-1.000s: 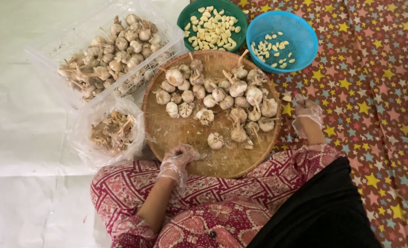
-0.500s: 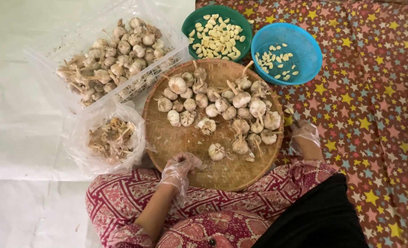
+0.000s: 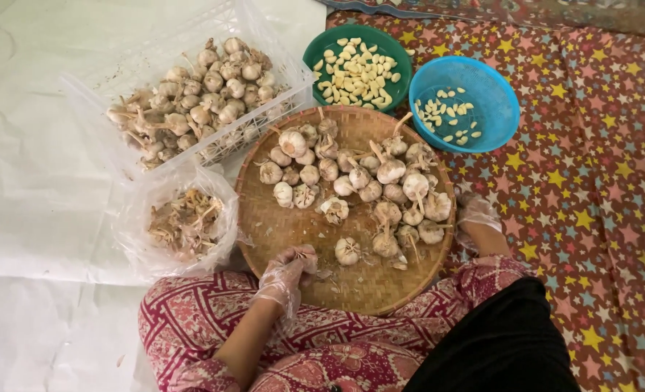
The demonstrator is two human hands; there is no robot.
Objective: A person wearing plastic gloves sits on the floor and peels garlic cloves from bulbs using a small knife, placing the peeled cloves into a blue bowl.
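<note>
A round woven tray [image 3: 279,225] lies in front of my lap with several whole garlic bulbs [image 3: 380,178] piled on its far and right side. My left hand [image 3: 285,274], in a thin clear glove, rests on the tray's near left part with its fingers curled. A single bulb [image 3: 347,250] lies just right of it. Whether the fingers hold anything is hidden. My right hand [image 3: 475,216], also gloved, sits against the tray's right rim, next to the bulbs there. Its grip is unclear.
A clear plastic crate [image 3: 264,43] of unpeeled garlic stands at the back left. A plastic bag [image 3: 130,232] of garlic skins and stems lies left of the tray. Behind the tray, a green bowl [image 3: 322,43] and a blue bowl [image 3: 493,109] hold peeled cloves. A star-patterned mat [image 3: 598,189] covers the right side.
The view has drifted a little. My left hand stays at the tray's near edge with its fingers curled in more. My right hand stays at the right rim.
</note>
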